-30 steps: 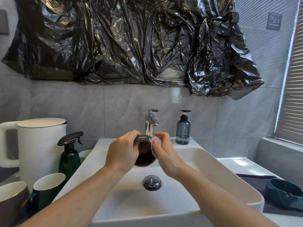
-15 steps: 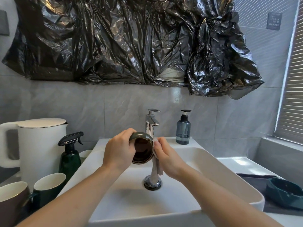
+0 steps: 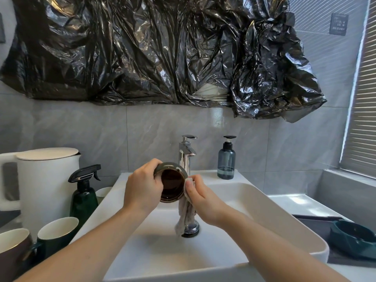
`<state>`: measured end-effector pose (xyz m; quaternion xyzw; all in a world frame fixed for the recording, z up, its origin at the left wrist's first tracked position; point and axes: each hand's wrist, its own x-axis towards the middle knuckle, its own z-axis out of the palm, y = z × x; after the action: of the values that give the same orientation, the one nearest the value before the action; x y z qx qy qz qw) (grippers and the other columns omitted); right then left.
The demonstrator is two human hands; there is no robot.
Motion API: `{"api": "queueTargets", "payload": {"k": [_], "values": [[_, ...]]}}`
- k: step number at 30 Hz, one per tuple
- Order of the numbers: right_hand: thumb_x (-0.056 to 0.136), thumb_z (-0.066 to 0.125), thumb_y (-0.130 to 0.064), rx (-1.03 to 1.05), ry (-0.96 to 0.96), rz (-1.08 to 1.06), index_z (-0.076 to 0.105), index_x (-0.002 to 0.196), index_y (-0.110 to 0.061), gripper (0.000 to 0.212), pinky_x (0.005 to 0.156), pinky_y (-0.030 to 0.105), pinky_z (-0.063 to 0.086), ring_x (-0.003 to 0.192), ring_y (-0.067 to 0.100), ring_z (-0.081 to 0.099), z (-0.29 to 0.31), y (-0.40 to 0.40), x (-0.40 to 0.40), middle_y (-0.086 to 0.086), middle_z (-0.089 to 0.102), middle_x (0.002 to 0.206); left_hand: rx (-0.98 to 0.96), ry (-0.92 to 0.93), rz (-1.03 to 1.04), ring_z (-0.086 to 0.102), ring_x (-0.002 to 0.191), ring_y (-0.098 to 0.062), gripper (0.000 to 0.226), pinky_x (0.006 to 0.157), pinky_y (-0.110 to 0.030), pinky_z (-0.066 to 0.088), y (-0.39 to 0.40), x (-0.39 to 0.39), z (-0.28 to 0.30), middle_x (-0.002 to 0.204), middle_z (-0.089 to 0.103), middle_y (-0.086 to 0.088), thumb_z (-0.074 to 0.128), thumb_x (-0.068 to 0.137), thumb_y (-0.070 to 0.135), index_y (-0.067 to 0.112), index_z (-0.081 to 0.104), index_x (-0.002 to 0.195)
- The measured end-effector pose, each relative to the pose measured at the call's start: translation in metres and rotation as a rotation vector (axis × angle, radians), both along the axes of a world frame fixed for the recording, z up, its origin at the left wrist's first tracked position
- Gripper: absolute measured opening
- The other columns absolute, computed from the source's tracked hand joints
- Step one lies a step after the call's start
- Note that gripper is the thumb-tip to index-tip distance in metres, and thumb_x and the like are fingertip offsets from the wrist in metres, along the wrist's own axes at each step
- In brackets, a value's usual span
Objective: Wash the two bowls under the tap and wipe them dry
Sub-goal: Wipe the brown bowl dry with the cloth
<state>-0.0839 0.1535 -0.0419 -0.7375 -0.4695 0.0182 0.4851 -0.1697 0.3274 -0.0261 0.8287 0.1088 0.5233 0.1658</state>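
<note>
Over the white sink (image 3: 254, 200), my left hand (image 3: 142, 188) grips a small dark bowl (image 3: 172, 185) tipped on its side, its brown inside facing me. My right hand (image 3: 200, 197) pinches a grey cloth (image 3: 186, 215) against the bowl's right rim, and the cloth's tail hangs down to the drain plug (image 3: 191, 231). The chrome tap (image 3: 186, 155) stands just behind the bowl; no water is visible. A second bowl, dark teal (image 3: 354, 239), rests on a dark mat at the right.
A blue soap dispenser (image 3: 226, 159) stands right of the tap. On the left are a white kettle (image 3: 44, 184), a green spray bottle (image 3: 83, 196) and two mugs (image 3: 55, 235). Crumpled black plastic (image 3: 162, 51) covers the wall above.
My left hand has shifted the bowl left and up, turning its opening more toward me. The cloth, bunched in my right hand before, now hangs down to the drain.
</note>
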Motion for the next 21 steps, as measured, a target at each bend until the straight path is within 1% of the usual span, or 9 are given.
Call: {"api": "queueTargets", "payload": {"k": [2, 5, 6, 10, 14, 16, 18, 20, 21], "values": [[0.11, 0.028, -0.051, -0.031, -0.013, -0.001, 0.043, 0.108, -0.029, 0.027, 0.082, 0.032, 0.046, 0.082, 0.003, 0.051, 0.0, 0.0, -0.001, -0.011, 0.055, 0.091, -0.05, -0.054, 0.01, 0.055, 0.073, -0.025, 0.019, 0.063, -0.033, 0.04, 0.0, 0.001, 0.002, 0.084, 0.072, 0.003, 0.063, 0.096, 0.001, 0.02, 0.068, 0.098], [0.102, 0.03, -0.065, 0.078, -0.023, -0.004, 0.043, 0.112, -0.03, 0.038, 0.084, 0.044, 0.049, 0.075, 0.002, 0.051, 0.0, 0.003, -0.002, -0.013, 0.055, 0.083, -0.091, -0.048, -0.047, 0.057, 0.074, -0.025, 0.013, 0.065, -0.033, 0.04, -0.003, 0.003, 0.0, 0.083, 0.07, 0.004, 0.059, 0.103, 0.009, 0.018, 0.066, 0.098], [0.1, 0.03, -0.069, 0.109, -0.027, -0.005, 0.043, 0.114, -0.03, 0.043, 0.081, 0.044, 0.05, 0.072, 0.001, 0.05, 0.0, 0.004, -0.001, -0.014, 0.056, 0.079, -0.093, -0.03, -0.073, 0.058, 0.075, -0.025, 0.012, 0.065, -0.033, 0.041, -0.004, 0.004, -0.002, 0.084, 0.069, 0.004, 0.058, 0.104, 0.011, 0.019, 0.065, 0.098], [0.105, 0.035, -0.06, 0.133, -0.049, -0.004, 0.046, 0.117, -0.029, 0.035, 0.071, 0.032, 0.05, 0.068, 0.001, 0.053, 0.004, 0.002, -0.003, -0.019, 0.058, 0.072, -0.099, 0.057, -0.151, 0.06, 0.078, -0.023, 0.012, 0.066, -0.034, 0.043, -0.004, 0.006, -0.008, 0.088, 0.07, 0.004, 0.054, 0.107, 0.015, 0.02, 0.063, 0.1], [0.107, 0.046, -0.048, 0.12, -0.088, -0.028, 0.05, 0.121, -0.027, 0.025, 0.062, 0.021, 0.049, 0.065, 0.002, 0.057, 0.007, 0.0, -0.005, -0.011, 0.064, 0.078, -0.113, 0.126, -0.214, 0.061, 0.08, -0.028, 0.011, 0.068, -0.041, 0.047, -0.002, 0.006, -0.011, 0.086, 0.069, 0.002, 0.052, 0.107, 0.017, 0.022, 0.059, 0.1], [0.106, 0.049, -0.044, 0.122, -0.125, -0.074, 0.052, 0.123, -0.029, 0.023, 0.061, 0.025, 0.049, 0.065, 0.004, 0.059, 0.008, 0.001, -0.003, -0.008, 0.067, 0.078, -0.08, 0.185, -0.228, 0.06, 0.08, -0.028, 0.01, 0.068, -0.041, 0.045, -0.005, 0.005, -0.011, 0.086, 0.069, 0.002, 0.051, 0.107, 0.018, 0.025, 0.056, 0.101], [0.105, 0.05, -0.046, 0.116, -0.145, -0.118, 0.053, 0.122, -0.031, 0.023, 0.067, 0.036, 0.054, 0.071, 0.01, 0.063, 0.008, 0.0, 0.0, -0.005, 0.07, 0.083, -0.017, 0.234, -0.196, 0.061, 0.083, -0.029, 0.008, 0.068, -0.04, 0.043, -0.011, 0.004, -0.01, 0.091, 0.069, 0.004, 0.05, 0.108, 0.023, 0.03, 0.052, 0.104], [0.102, 0.05, -0.049, 0.108, -0.161, -0.145, 0.052, 0.12, -0.034, 0.023, 0.072, 0.041, 0.056, 0.078, 0.012, 0.065, 0.008, 0.0, 0.001, -0.005, 0.071, 0.087, 0.07, 0.258, -0.126, 0.064, 0.091, -0.029, 0.011, 0.069, -0.039, 0.045, -0.017, 0.002, -0.005, 0.106, 0.07, 0.01, 0.05, 0.107, 0.028, 0.035, 0.051, 0.115], [0.102, 0.051, -0.049, 0.101, -0.173, -0.151, 0.051, 0.119, -0.035, 0.022, 0.071, 0.039, 0.054, 0.078, 0.012, 0.064, 0.008, 0.0, 0.001, -0.006, 0.07, 0.086, 0.115, 0.257, -0.109, 0.065, 0.097, -0.028, 0.019, 0.071, -0.04, 0.047, -0.019, 0.0, -0.002, 0.116, 0.069, 0.013, 0.052, 0.106, 0.027, 0.037, 0.051, 0.122]]}}
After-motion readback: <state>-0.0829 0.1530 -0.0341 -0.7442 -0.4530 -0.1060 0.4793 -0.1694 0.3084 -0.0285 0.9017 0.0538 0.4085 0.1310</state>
